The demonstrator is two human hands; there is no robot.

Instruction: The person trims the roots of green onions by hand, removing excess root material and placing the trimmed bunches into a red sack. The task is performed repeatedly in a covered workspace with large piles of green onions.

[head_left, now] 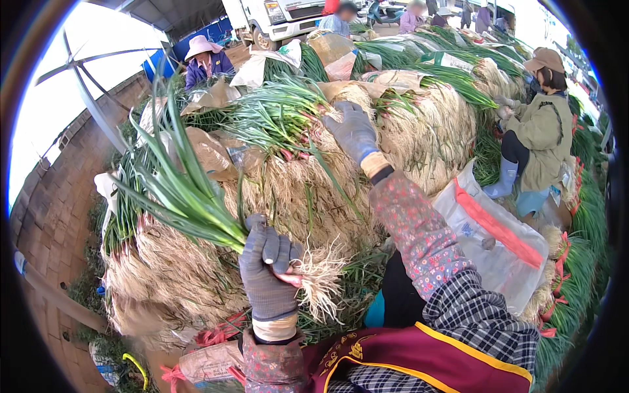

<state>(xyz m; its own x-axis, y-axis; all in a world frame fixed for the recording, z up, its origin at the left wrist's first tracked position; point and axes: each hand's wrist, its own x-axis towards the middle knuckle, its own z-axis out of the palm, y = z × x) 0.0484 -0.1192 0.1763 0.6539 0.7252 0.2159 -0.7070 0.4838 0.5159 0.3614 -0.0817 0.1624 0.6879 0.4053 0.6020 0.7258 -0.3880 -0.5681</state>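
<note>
My left hand [267, 278], in a grey glove, is closed around a small bunch of green onions [204, 204]. Their long green leaves point up and to the left, while the pinkish stems and pale roots stick out at the right of my fist. Farther ahead, my right hand [354, 133] is stretched over a big heap of green onions [295, 187]. Its gloved fingers are extended and rest at the roots beside some loose green onions [278, 118] on top. The heap's thick, pale roots face me.
A white plastic sack [498, 239] with a red stripe lies to my right. Beyond it sits a person [547, 131] in a tan cap; another person [206, 60] in a pink hat is at the far left. A white truck [282, 23] stands behind the piles, and a metal post [62, 298] runs along the left.
</note>
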